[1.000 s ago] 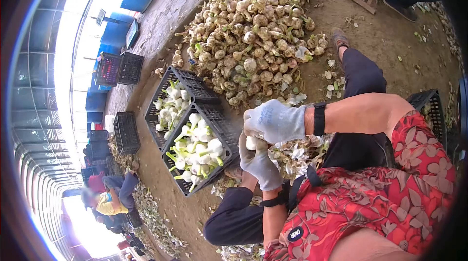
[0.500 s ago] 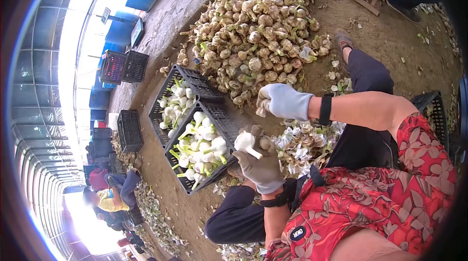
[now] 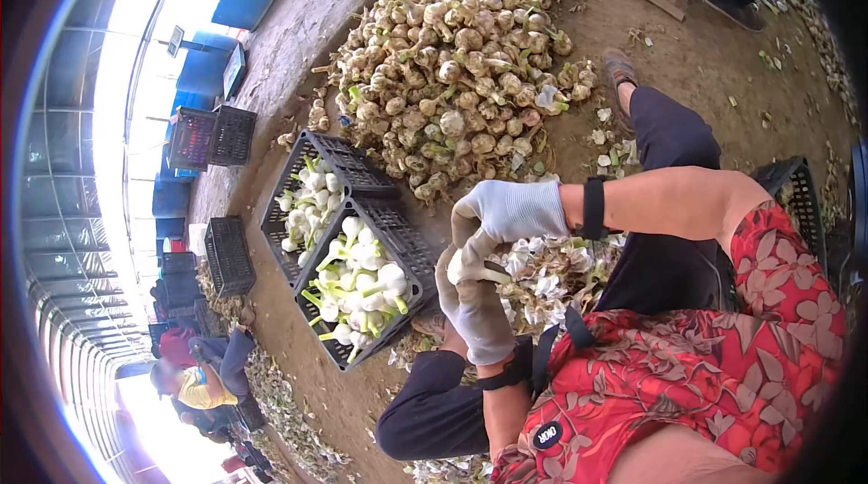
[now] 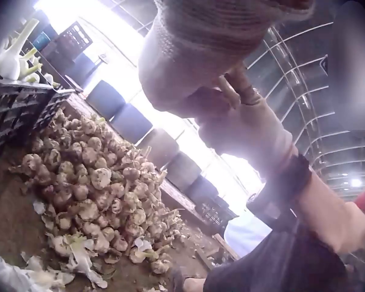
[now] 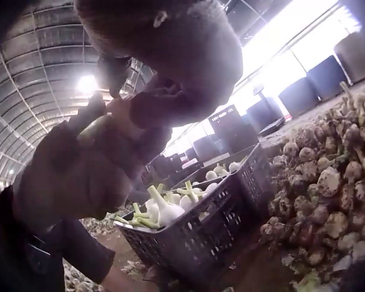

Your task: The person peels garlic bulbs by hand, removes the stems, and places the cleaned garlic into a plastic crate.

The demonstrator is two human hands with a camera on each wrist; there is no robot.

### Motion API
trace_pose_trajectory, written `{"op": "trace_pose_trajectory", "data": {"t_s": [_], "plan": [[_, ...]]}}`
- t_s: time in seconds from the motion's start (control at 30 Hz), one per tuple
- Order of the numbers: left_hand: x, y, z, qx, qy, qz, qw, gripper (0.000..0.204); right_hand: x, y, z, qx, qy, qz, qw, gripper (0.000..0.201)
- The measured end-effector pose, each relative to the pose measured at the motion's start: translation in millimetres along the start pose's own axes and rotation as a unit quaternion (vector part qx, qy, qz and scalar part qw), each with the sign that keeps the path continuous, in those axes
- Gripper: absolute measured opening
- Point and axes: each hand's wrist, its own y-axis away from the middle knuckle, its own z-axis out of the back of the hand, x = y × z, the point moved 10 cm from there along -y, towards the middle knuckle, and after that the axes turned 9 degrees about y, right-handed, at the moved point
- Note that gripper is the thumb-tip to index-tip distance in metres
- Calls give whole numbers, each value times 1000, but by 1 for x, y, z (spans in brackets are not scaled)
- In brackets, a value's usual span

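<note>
My left hand [image 3: 479,317], in a pale glove, grips a garlic bulb [image 3: 466,267] whose cut stem points to the right in the head view. My gloved right hand [image 3: 517,211] meets it from above, its curled fingers and thumb pinching at the bulb. The left wrist view shows my left hand [image 4: 201,55] large and near, with my right hand [image 4: 246,125] against it. In the right wrist view my right hand [image 5: 182,55] and left hand [image 5: 73,173] meet; fingers hide most of the bulb there.
A black crate [image 3: 416,253] of white trimmed garlic stands left of my hands, another crate [image 3: 362,161] beside it. Beyond lies a large heap of unpeeled garlic [image 3: 452,68]. Loose skins [image 3: 565,271] cover ground near my legs. Other people sit at upper right and lower left.
My right hand, apart from the left half a second ago with a scrap in its fingers, has come back to the bulb. The left fingers have closed round the bulb, which lay exposed on the palm.
</note>
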Motion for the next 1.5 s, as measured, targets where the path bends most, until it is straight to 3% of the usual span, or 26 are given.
{"op": "trace_pose_trajectory", "data": {"t_s": [0.07, 0.3, 0.4, 0.43, 0.47, 0.5, 0.53, 0.57, 0.6, 0.67, 0.73, 0.8, 0.87, 0.93, 1.0, 1.07, 1.13, 1.2, 1.27, 1.4, 1.43, 1.5], "plan": [[-7, 4, -12, 16, 9, 16, 1000, 80, -8, -1, -2, 40, -58, -42, 997, 29], [9, 3, 4, 40, 113, 52, 991, 71, -15, 3, -2, 24, -135, -104, 985, 21], [0, 3, 0, 48, 76, 42, 995, 70, -13, 2, 0, 32, -135, -111, 984, 22], [2, 2, 2, 55, 79, 45, 994, 69, -7, 3, 1, 31, -82, -95, 992, 22], [7, 0, 7, 63, 81, 46, 994, 67, 8, 0, 8, -4, 56, 1, 998, 21], [8, -2, 10, 69, 84, 46, 993, 66, 21, 1, 8, -36, 192, 99, 976, 22], [10, -2, 3, 88, 124, 62, 986, 56, 37, 5, 0, -61, 323, 204, 922, 22], [9, -3, 5, 56, 77, 44, 994, 51, 49, 15, -3, -88, 375, 243, 890, 25], [5, -4, 12, 10, 28, 15, 999, 47, 48, 15, -7, -89, 417, 230, 875, 24], [24, -9, 39, -52, -16, 34, 998, 35, 56, 14, -18, -75, 487, 224, 841, 20], [2, -8, 33, -22, -66, -18, 997, 33, 66, 9, -26, -97, 466, 265, 839, 12], [-6, -6, 53, -54, -177, -89, 979, 30, 61, 0, -41, -106, 470, 261, 836, 9], [5, -2, 67, -80, -143, -50, 985, 29, 59, -6, -57, -92, 481, 256, 834, 9], [13, 10, 83, -101, -39, 35, 994, 29, 54, -12, -71, -89, 462, 259, 843, 10], [19, 10, 103, -134, -59, -49, 988, 26, 50, -19, -83, -87, 407, 273, 867, 11], [4, 10, 100, -99, -112, -122, 981, 25, 26, -36, -74, -88, 309, 158, 934, 8], [-17, 19, 80, -91, -28, -110, 989, 27, 8, -46, -72, -63, 276, 109, 953, 6], [2, 12, 79, -47, 69, -105, 991, 36, -1, -51, -67, -57, 301, 117, 945, 6], [25, 13, 81, -58, 166, -75, 982, 41, -8, -51, -65, -45, 303, 116, 945, 6], [45, 5, 87, -42, 270, -79, 959, 40, -18, -51, -66, -49, 360, 116, 925, 6], [32, 13, 78, -50, 273, -55, 959, 45, -23, -54, -63, -67, 379, 133, 913, 8], [1, 28, 47, 30, 267, -13, 963, 51, -16, -49, -61, -110, 395, 192, 892, 12]]}}
